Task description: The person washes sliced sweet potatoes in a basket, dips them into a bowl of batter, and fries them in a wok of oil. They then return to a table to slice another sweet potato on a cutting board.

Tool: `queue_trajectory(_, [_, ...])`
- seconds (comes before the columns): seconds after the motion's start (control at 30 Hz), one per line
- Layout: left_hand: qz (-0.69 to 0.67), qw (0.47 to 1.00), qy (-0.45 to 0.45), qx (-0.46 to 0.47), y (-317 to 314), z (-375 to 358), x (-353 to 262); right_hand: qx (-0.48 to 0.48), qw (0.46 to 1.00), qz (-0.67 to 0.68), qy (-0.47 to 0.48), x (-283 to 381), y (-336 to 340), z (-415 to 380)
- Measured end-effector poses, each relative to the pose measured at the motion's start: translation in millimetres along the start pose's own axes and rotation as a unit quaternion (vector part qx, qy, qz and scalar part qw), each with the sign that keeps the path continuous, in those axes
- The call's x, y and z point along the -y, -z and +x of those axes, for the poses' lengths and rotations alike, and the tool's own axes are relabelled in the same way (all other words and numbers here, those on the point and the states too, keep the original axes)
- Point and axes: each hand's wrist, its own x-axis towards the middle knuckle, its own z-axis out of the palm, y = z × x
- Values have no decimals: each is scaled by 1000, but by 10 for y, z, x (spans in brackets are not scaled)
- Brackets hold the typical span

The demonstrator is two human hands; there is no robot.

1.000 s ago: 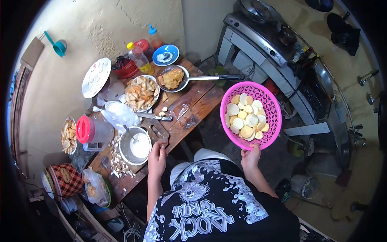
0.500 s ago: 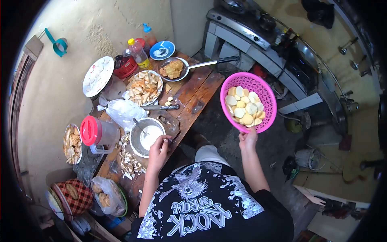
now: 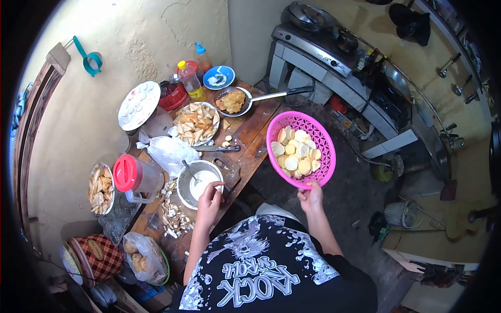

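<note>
A pink perforated basket (image 3: 327,156) is tilted over the floor beside the table, with pale round slices (image 3: 296,154) in it. My right hand (image 3: 311,198) grips its near rim. At the near edge of a metal pot (image 3: 182,194), my left hand (image 3: 211,197) has its fingers curled together; whether they pinch the rim or something small is too unclear to tell. White batter (image 3: 204,177) and a spoon (image 3: 189,169) are in the pot. A white plastic bag (image 3: 169,151) lies just behind the pot.
On the wooden table (image 3: 255,128) are a plate of folded pastries (image 3: 195,124), a knife (image 3: 216,148), a strainer with fried food (image 3: 231,101), a red-lidded pitcher (image 3: 146,180), bottles and peelings (image 3: 175,214). A stove (image 3: 315,47) stands beyond.
The pink basket has moved left and nearer to the table and me, with my right hand still on its rim. My left hand stays at the pot's edge. The view has shifted slightly.
</note>
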Motion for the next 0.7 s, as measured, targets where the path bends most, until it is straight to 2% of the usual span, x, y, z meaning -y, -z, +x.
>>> queue_trajectory(0.03, [10, 1000, 7, 1, 28, -1, -23, 2, 1000, -24, -11, 81, -122, 14])
queue_trajectory(0.17, [9, 1000, 3, -16, 69, 34, -57, 58, 994, -78, 43, 8, -208, 640])
queue_trajectory(0.3, [-11, 999, 1, -41, 80, 91, 18, 41, 994, -96, 19, 99, -179, 267])
queue_trajectory(0.4, [-17, 999, 7, -37, 64, 107, 37, 42, 993, -104, 20, 225, -372, 331])
queue_trajectory(0.47, [3, 1000, 0, -28, 56, 151, -60, 68, 993, -94, 24, 127, -483, 666])
queue_trajectory(0.53, [-8, 999, -1, -41, 38, 178, -82, 77, 987, -137, 34, 57, -505, 680])
queue_trajectory(0.7, [-46, 997, -3, -63, 84, 259, 64, 56, 990, -122, -48, 132, -240, 315])
